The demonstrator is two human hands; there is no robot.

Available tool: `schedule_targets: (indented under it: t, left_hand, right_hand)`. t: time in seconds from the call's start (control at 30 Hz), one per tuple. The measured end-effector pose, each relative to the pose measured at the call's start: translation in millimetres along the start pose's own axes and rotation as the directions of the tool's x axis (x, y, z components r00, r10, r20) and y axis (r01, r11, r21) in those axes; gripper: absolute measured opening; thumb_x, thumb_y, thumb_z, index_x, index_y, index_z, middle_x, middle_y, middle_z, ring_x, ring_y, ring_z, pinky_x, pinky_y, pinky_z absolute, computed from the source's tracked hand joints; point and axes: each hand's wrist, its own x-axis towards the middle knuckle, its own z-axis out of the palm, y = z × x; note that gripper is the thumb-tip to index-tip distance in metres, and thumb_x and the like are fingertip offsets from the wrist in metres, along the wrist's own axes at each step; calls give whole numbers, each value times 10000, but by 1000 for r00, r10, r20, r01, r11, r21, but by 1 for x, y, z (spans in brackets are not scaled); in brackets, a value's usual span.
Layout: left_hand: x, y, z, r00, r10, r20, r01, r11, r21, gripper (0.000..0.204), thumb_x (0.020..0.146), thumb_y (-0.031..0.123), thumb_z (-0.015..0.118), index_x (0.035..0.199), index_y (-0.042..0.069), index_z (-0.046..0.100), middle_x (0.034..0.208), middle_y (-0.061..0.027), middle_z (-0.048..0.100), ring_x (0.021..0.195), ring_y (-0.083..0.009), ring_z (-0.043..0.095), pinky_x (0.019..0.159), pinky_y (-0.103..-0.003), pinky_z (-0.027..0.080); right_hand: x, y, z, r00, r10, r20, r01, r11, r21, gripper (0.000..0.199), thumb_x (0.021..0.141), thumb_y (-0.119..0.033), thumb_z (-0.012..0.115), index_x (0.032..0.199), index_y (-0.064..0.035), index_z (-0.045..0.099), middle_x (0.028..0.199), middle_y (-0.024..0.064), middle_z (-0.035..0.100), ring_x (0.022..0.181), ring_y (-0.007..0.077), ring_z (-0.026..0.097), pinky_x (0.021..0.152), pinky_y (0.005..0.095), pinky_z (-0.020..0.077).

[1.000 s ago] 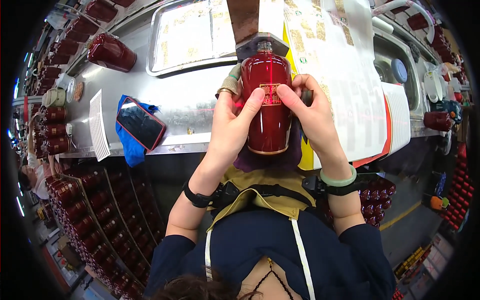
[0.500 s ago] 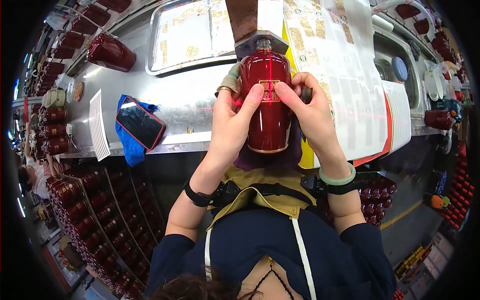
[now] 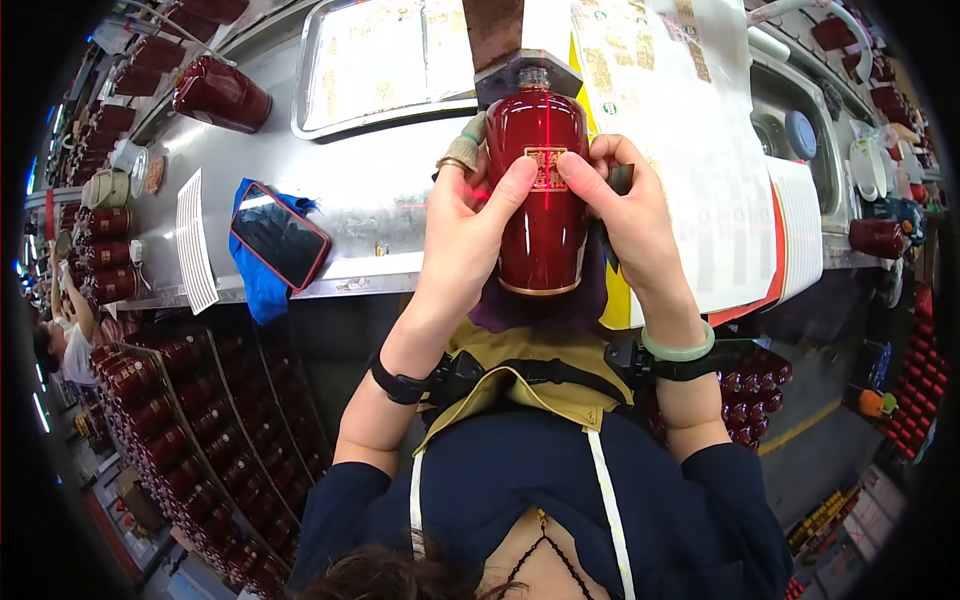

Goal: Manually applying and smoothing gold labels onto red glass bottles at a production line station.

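A glossy dark red bottle point(image 3: 543, 240) lies with its clear threaded neck pointing away from me, against a dark metal stand, and its base toward me. On its front is a small square gold label point(image 3: 545, 168), crossed by red laser lines. My left hand point(image 3: 465, 225) grips the bottle's left side, its thumb on the label's left edge; cloth covers wrap some of its fingertips. From the right side my right hand point(image 3: 635, 205) holds the bottle too, its thumb pressing the label's right edge. Dark purple cloth point(image 3: 500, 312) lies under the bottle's base.
A metal tray point(image 3: 310, 125) with gold label sheets lies at the back. Label sheets point(image 3: 690, 190) cover the right of the table. To the left are a phone point(image 3: 280, 238) on a blue cloth point(image 3: 258, 285), a white strip point(image 3: 195, 240) and another red bottle point(image 3: 222, 95). A sink point(image 3: 780, 110) is far right.
Both hands and the bottle have shifted slightly away from me and to the right. My thumbs stay on the label. At far left, another person's arm has moved.
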Motion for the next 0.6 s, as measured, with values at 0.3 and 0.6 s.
schedule_targets:
  t: [0.3,0.6]
  left_hand:
    - [0,-2,0,1000,0,-15,0,998,-56,611,1040,131,670,1551,-33,379,1440,-160,578,1274,-194,606,1074,-353,520]
    - [-1,-3,1,1000,21,-8,-22,999,-42,587,1052,125,649,1550,-34,382,1448,-158,574,1275,-189,604,1078,-346,514]
  right_hand:
    - [0,-1,-1,1000,10,-1,-10,1000,19,334,910,-243,854,1017,-41,611,842,-75,474,767,24,442,669,185,396]
    - [1,2,0,1000,-4,-8,4,1000,6,340,911,-255,856,1019,-43,612,839,-77,471,761,21,437,664,186,396]
